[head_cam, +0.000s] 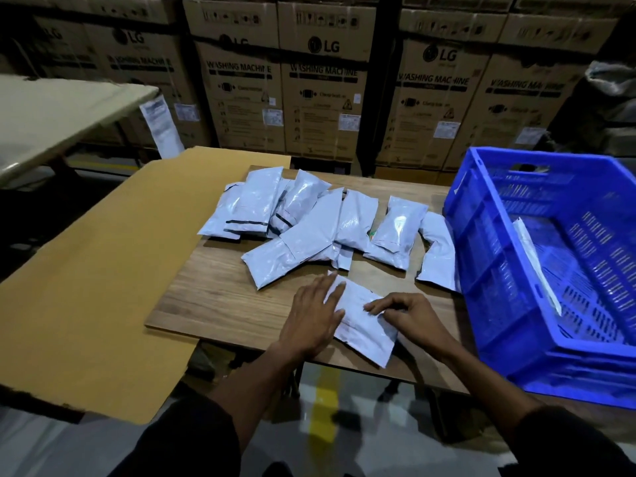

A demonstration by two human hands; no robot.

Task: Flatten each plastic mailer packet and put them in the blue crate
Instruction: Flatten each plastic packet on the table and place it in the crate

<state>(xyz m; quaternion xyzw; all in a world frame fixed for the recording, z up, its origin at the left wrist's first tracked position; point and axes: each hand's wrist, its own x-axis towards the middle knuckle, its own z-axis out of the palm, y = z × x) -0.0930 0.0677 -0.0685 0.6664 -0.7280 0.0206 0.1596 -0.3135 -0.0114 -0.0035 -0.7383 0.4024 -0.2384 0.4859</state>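
A white plastic mailer packet [361, 323] lies near the front edge of the wooden table [220, 297]. My left hand [315, 315] presses flat on its left end with straight fingers. My right hand [407, 315] rests on its right side, fingers bent onto the plastic. Behind them several more grey-white mailer packets [303, 218] lie in a loose row across the table. The blue crate [488, 256] stands at the right on the table's edge, with one flat packet [535, 263] leaning inside against its near wall.
A large brown cardboard sheet [96, 270] covers the surface left of the table. Stacked washing machine cartons [320, 91] form a wall behind. A pale table [51, 111] stands at the far left. A yellow floor line [323, 404] runs below the table.
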